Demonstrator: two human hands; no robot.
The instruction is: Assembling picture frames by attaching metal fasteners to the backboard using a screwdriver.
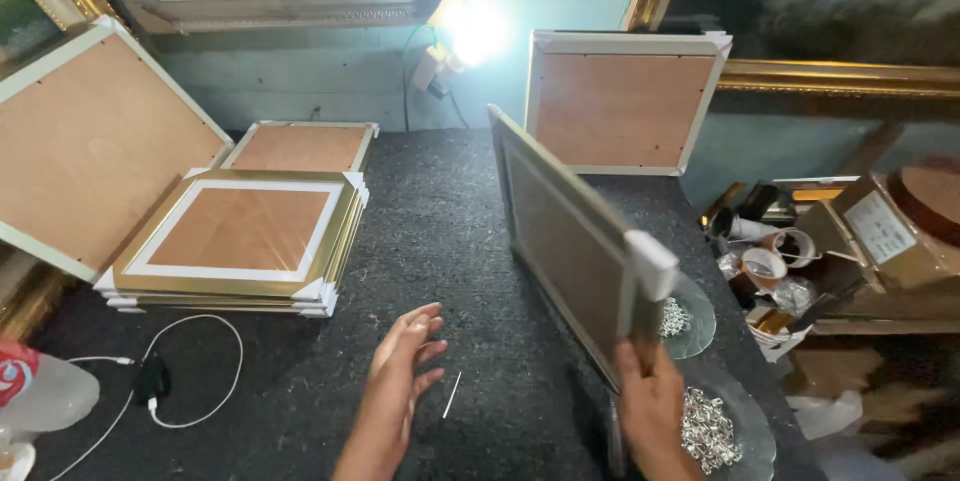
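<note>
A picture frame [560, 241] stands on edge on the dark felt table, tilted, its pale back panel turned left, with white corner guards at its corners. The right hand [652, 403] grips its near lower corner. A thin silver nail [452, 394] lies flat just beside the open left hand [405, 366].
</note>
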